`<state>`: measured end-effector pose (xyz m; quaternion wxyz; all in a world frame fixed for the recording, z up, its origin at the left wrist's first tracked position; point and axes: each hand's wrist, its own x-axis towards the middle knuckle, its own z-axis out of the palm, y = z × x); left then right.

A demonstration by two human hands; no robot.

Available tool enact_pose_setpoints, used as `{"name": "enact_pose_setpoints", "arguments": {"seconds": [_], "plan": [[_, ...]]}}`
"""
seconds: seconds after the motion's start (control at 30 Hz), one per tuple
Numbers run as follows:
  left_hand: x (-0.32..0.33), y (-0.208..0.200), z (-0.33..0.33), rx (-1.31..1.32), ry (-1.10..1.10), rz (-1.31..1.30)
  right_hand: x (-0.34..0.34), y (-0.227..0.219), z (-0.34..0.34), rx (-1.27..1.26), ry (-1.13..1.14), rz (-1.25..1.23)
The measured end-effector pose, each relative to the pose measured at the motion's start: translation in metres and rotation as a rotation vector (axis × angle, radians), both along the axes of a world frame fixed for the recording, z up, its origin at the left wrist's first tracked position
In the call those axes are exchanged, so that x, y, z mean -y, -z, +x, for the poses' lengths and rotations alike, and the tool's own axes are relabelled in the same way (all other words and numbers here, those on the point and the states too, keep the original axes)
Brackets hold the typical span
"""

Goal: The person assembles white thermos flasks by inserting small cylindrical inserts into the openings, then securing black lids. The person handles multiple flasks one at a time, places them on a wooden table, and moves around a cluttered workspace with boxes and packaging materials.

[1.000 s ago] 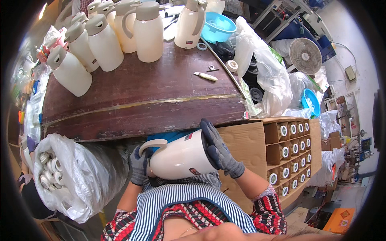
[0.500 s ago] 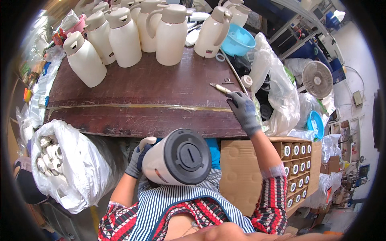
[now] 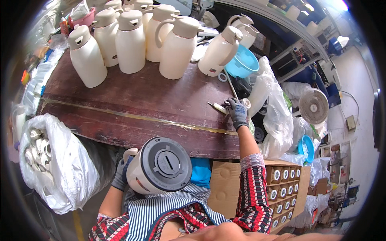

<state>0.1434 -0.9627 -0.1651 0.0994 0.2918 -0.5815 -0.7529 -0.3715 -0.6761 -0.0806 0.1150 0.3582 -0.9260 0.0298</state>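
My gloved left hand (image 3: 120, 175) is closed round the handle of a cream insulated jug (image 3: 136, 175), held on its side over my lap. The jug's round dark grey base (image 3: 167, 164), with a slot in its middle, faces up toward me. On the dark red table (image 3: 169, 106), my gloved right hand (image 3: 238, 113) reaches to the right edge. Its fingers are bent and drawn together beside a small pale-handled tool (image 3: 219, 107); what they pinch is mostly hidden. A white roll (image 3: 245, 103) lies against that hand.
Several upright cream jugs (image 3: 130, 50) stand along the back. Behind the right hand are a blue basin (image 3: 242, 62) and clear plastic bags (image 3: 277, 124). A white sack of pale parts (image 3: 72, 168) is at left; a divided carton (image 3: 299, 193) is at right.
My right hand has moved from beside the pale-handled tool to the small pieces near the white roll. The view has turned, while my left hand keeps hold of the jug.
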Motion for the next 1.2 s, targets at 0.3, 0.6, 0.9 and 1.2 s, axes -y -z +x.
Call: {"name": "enact_pose_setpoints", "arguments": {"seconds": [0.3, 0.6, 0.9, 1.2], "plan": [[-0.008, -0.002, -0.01, -0.073, -0.117, 0.348, 0.009, 0.009, -0.008, -0.038, 0.05, 0.05], [0.009, -0.001, -0.005, -0.109, 0.134, 0.15, 0.033, -0.19, 0.251, -0.045, -1.038, -0.154], [0.019, -0.003, -0.012, -0.035, 0.363, 0.392, 0.03, -0.203, 0.285, -0.166, -1.331, -0.095], [0.017, -0.095, 0.008, -0.134, 0.148, -0.188, -0.011, -0.179, 0.316, 0.116, -0.85, -0.157]]}}
